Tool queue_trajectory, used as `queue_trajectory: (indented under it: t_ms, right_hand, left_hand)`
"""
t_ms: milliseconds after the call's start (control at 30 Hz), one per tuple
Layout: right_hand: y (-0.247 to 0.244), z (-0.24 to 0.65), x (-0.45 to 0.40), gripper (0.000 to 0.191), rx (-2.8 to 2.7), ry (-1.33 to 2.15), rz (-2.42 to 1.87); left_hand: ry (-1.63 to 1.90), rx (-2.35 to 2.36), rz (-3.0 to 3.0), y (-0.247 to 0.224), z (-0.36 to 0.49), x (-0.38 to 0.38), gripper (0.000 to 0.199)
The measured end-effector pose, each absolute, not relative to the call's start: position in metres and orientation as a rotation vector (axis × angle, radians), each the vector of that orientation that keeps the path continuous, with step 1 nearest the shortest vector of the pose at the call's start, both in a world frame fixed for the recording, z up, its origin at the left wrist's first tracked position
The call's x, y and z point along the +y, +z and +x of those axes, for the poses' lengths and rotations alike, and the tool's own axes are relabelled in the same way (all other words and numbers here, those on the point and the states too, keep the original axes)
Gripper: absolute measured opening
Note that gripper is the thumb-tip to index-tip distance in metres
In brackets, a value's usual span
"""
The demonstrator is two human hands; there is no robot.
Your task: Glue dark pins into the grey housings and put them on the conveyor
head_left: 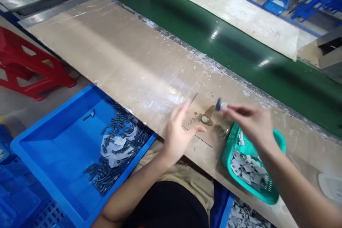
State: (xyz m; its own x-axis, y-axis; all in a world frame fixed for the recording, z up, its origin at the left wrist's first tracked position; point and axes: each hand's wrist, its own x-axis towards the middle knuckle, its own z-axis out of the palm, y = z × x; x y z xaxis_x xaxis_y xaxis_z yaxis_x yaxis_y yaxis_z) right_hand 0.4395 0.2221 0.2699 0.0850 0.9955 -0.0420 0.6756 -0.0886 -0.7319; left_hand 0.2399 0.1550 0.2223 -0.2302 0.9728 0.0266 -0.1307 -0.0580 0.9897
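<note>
My right hand (244, 117) pinches a small part with a dark end and a pale end (219, 104), blurred, above the tabletop. Below it on the table lies a small round pale piece (205, 119) in a brown wet patch. With thumb and fingers apart, my left hand (177, 131) hovers left of that patch and holds nothing. Under my right forearm, a green basket (279, 142) contains many small grey-white pieces (248, 169). Left of my body, a blue tray (53, 149) has many dark slim parts (107, 174) and some white scraps (117, 146) in it.
The brown worktable (120, 57) runs diagonally, with a green conveyor belt (192, 28) beyond it. A white sheet (245, 14) lies past the belt. A red stool (32, 64) stands at the left. Another blue bin (227, 212) with grey-white pieces sits below the table edge.
</note>
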Motion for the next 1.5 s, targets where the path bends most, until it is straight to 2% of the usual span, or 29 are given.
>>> queue_trajectory:
  t_ms: [67, 133, 200, 233, 300, 367, 500, 600, 733, 1100, 1200, 1333, 1433, 1500]
  right_hand:
    - [0.267, 0.478, 0.261, 0.022, -1.508, 0.446, -1.927]
    - [0.268, 0.523, 0.292, 0.016, -1.405, 0.292, -1.991]
    - [0.271, 0.565, 0.306, 0.008, -1.337, 0.212, -2.042]
    - [0.273, 0.58, 0.306, 0.009, -1.323, 0.188, -2.056]
    - [0.276, 0.596, 0.288, 0.007, -1.342, 0.166, -2.059]
    - [0.277, 0.591, 0.255, 0.007, -1.429, 0.172, -2.035]
    - [0.267, 0.544, 0.17, 0.022, -1.754, 0.407, -1.973]
    - [0.248, 0.51, 0.124, 0.032, -2.086, 0.541, -1.914]
    - [0.228, 0.496, 0.104, 0.036, -2.193, 0.361, -1.853]
    - [0.228, 0.501, 0.107, 0.021, -2.234, 0.411, -1.632]
    - [0.24, 0.504, 0.108, 0.024, -2.007, 0.589, -1.767]
    - [0.268, 0.506, 0.125, 0.034, -1.543, 1.033, -1.791]
    - [0.279, 0.495, 0.15, 0.047, -1.432, 1.184, -1.78]
    - [0.277, 0.48, 0.167, 0.047, -1.48, 1.258, -1.731]
  left_hand:
    - [1.75, 1.577, 1.131, 0.215, 0.216, 0.152, 0.057]
    - [1.983, 1.948, 1.121, 0.199, 0.183, 0.143, 0.051]
    - [1.978, 2.184, 1.112, 0.172, 0.145, 0.128, 0.047]
    - [1.879, 2.277, 1.18, 0.153, 0.127, 0.119, 0.044]
    - [1.405, 2.365, 1.493, 0.109, 0.095, 0.099, 0.042]
    - [0.96, 2.125, 1.771, 0.064, 0.073, 0.079, 0.042]
    - [0.586, 1.88, 1.955, 0.013, 0.053, 0.055, 0.045]
    - [0.458, 1.842, 2.028, 0.016, 0.045, 0.056, 0.042]
    - [0.389, 1.815, 2.013, 0.038, 0.037, 0.066, 0.038]
    - [0.545, 1.969, 1.546, 0.06, 0.028, 0.091, 0.021]
    - [0.668, 1.991, 1.337, 0.063, 0.034, 0.09, 0.022]
    - [0.908, 2.015, 0.903, 0.076, 0.042, 0.092, 0.027]
    - [1.051, 1.893, 0.585, 0.096, 0.052, 0.096, 0.019]
    - [1.078, 1.794, 0.449, 0.114, 0.063, 0.096, 0.01]
